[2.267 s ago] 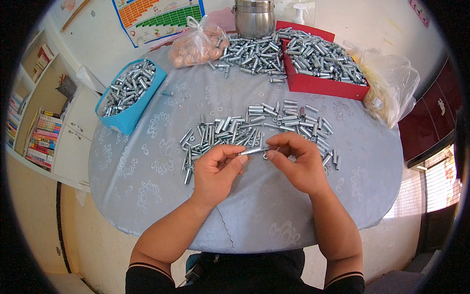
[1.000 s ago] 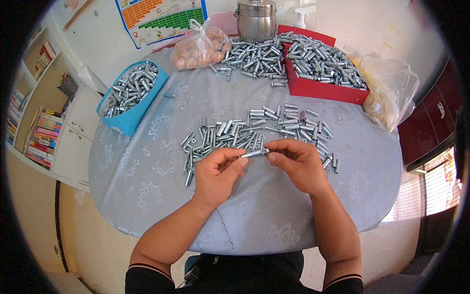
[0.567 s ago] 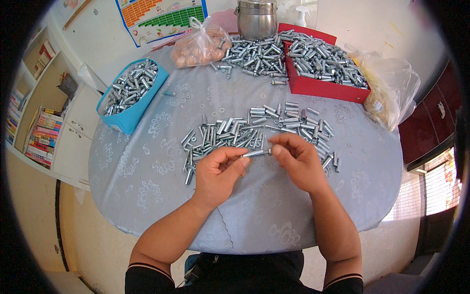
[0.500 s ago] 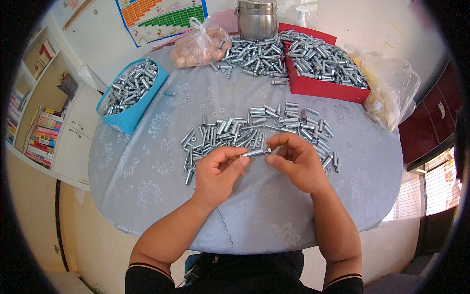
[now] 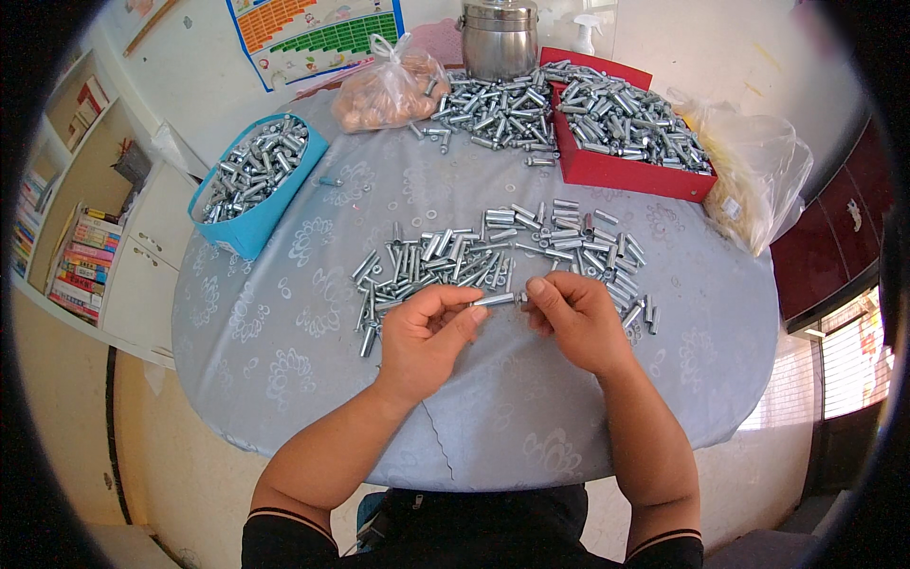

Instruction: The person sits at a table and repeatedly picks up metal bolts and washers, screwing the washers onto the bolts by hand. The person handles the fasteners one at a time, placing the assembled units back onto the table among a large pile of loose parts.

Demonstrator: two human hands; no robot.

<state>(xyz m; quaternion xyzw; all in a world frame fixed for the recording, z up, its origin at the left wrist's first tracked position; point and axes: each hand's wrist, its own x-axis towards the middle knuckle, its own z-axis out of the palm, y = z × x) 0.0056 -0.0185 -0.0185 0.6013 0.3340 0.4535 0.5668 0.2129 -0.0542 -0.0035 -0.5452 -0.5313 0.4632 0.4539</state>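
Almost no change since a moment ago: left hand point(image 5: 428, 334) and right hand point(image 5: 576, 318) still pinching one short silver metal sleeve point(image 5: 499, 299) between fingertips, just above grey patterned tablecloth point(image 5: 284, 322), beside loose pile of silver sleeves point(image 5: 493, 248); right fingers only shifted slightly at sleeve end

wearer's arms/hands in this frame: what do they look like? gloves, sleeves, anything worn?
Both hands bare: no gloves, rings or watch visible on the left hand or right hand. Forearms bare too. Short black sleeves show at the lower edge, each cuff trimmed with thin light and reddish stripes.
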